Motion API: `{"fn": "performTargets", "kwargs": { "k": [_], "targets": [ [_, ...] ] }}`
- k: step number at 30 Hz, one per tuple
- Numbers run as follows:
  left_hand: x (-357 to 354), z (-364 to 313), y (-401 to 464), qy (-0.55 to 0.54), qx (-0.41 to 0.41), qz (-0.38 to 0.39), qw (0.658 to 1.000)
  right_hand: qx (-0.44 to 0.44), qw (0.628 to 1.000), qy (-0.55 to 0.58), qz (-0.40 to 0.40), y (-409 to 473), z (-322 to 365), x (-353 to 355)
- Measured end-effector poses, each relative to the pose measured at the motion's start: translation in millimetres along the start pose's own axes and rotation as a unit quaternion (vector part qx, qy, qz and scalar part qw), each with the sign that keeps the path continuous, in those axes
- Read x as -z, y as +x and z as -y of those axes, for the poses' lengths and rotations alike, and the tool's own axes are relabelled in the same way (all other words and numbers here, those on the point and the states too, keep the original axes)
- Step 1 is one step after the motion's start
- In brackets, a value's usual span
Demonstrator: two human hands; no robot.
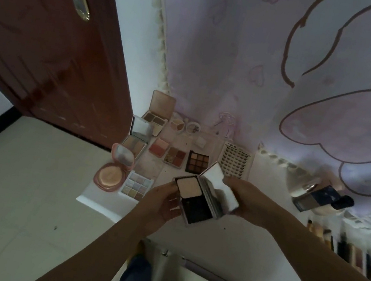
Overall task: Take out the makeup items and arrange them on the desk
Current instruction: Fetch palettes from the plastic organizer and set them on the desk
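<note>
At frame centre, your left hand [164, 204] grips the base and your right hand [247, 198] pinches the lid of an open, hinged rectangular powder compact [202, 197]: light, rigid, probably fragile; hold its edges.

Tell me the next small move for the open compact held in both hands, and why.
Probably lower the open compact onto bare desk just in front of the nine-pan palette. Left hand grips its base, right hand its lid, and the other palettes already lie open in rows.
</note>
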State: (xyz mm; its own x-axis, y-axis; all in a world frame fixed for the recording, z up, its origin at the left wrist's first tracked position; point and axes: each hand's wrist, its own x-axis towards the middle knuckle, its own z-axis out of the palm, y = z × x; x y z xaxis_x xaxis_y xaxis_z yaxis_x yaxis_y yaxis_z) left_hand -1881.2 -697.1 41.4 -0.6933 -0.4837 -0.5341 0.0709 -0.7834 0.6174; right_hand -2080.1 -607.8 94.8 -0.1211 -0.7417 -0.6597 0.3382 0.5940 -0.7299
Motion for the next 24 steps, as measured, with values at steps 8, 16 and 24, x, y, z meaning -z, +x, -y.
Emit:
{"fn": "performTargets", "kwargs": {
  "k": [8, 16, 24],
  "targets": [
    [28, 33, -13, -0.164, 0.018, -0.123, 0.979, 0.089, 0.962, -0.221, -0.132, 42, -44, -22],
    [24, 15, 0, -0.202, 0.086, -0.197, 0.956, 0.187, 0.856, -0.425, -0.226, 91, -51, -33],
    [24, 1, 7, -0.174, 0.123, -0.238, 0.948, 0.146, 0.876, -0.406, -0.216, 99, -44, -40]
  ]
}}
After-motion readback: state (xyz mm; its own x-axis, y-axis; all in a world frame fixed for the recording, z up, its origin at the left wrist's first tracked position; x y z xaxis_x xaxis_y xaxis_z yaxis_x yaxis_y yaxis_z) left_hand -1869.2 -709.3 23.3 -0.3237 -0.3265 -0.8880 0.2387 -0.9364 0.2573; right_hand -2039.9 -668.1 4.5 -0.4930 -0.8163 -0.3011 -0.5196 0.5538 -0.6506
